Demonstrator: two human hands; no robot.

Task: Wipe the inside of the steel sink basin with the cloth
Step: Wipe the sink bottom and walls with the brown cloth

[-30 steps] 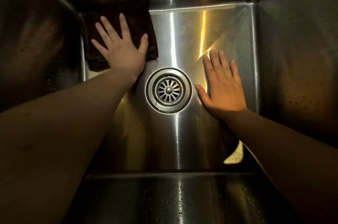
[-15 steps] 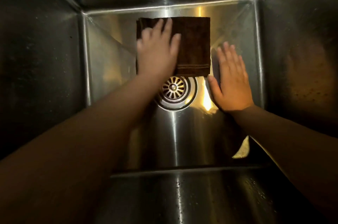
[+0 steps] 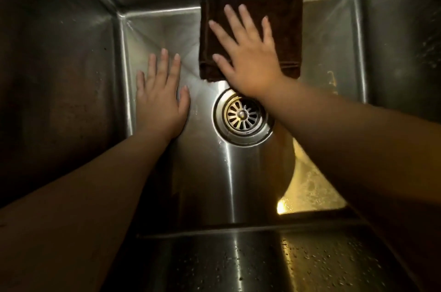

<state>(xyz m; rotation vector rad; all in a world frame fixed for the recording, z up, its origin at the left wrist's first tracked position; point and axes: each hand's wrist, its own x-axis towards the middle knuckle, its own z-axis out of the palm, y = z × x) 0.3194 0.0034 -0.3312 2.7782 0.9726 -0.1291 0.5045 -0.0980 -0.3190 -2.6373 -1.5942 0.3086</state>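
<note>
A folded dark brown cloth lies flat on the floor of the steel sink basin, against the far wall and just beyond the drain. My right hand presses on the cloth with its fingers straight and spread. My left hand rests flat on the bare steel floor, left of the drain, holding nothing. Both forearms reach down into the basin from the near side.
The round drain strainer sits in the middle of the floor between my hands. Steel walls rise close on all sides, with water droplets on the near wall. A bright yellow reflection lies at the near right.
The cloth went from under my left hand to under my right hand and slid right along the far wall. My left hand now lies flat on the floor left of the drain.
</note>
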